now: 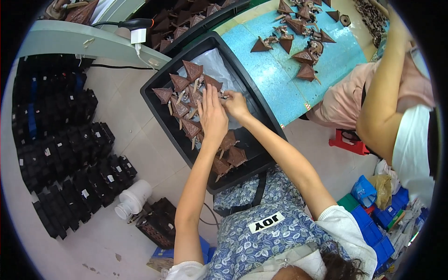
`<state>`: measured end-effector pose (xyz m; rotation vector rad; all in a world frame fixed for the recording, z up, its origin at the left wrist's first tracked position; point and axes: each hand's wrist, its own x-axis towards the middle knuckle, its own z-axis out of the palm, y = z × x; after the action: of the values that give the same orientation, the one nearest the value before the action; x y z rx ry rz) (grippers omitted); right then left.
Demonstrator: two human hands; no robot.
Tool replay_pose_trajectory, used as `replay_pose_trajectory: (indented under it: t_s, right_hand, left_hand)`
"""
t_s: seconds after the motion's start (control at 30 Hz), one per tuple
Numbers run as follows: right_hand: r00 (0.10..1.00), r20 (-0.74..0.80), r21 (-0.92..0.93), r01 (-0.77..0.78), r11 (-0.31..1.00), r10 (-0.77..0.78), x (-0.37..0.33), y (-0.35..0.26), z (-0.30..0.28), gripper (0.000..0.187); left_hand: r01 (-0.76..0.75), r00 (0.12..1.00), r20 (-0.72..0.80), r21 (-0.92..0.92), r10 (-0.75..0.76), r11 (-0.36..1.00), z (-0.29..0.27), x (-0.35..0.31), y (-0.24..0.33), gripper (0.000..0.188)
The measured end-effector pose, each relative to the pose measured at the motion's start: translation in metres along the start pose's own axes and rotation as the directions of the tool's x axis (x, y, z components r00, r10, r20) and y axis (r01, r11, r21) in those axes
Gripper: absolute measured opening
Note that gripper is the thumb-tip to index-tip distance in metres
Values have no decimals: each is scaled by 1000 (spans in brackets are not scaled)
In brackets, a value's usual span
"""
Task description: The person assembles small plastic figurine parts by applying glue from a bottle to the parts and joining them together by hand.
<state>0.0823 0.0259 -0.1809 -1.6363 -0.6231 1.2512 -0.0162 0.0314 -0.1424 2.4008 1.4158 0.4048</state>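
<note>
A black plastic tray (pixel 261 100) rests in front of me, its near end at my lap. Inside it stand several brown pyramid-shaped pieces (pixel 191 127) with small tan sticks at their bases, crowded along the left side and near end. My left hand (pixel 213 116) lies over the group with its fingers stretched out, touching or just above the pieces; they hide what is beneath. Close beside it, my right hand (pixel 236 106) has its fingers pinched together at the edge of the group. Whatever they hold is too small and covered to make out. White plastic sheeting (pixel 210 59) lines the far part.
A blue-topped table (pixel 280 93) with more brown pieces (pixel 305 56) adjoins the tray's right. Another person's arm (pixel 387 88) reaches over it. Beyond is a second black tray (pixel 205 28). Stacked black trays (pixel 65 154) fill the left floor; blue bins (pixel 373 233) sit at right.
</note>
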Motion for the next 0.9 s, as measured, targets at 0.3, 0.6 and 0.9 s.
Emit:
replay_pose_trajectory:
  t_s: [0.3, 0.6, 0.9]
  right_hand:
    - [530, -169, -937, 174, 302, -831, 96, -85, -127, 31]
    - [525, -84, -728, 548, 412, -847, 4, -116, -120, 16]
    - [957, -141, 98, 270, 958, -255, -146, -141, -88, 42]
  left_hand:
    - [72, 995, 55, 91, -78, 993, -2, -2, 0, 65]
    - [305, 908, 152, -879, -390, 366, -39, 24, 68, 49]
    - [246, 954, 299, -707, 35, -663, -82, 15, 94, 49]
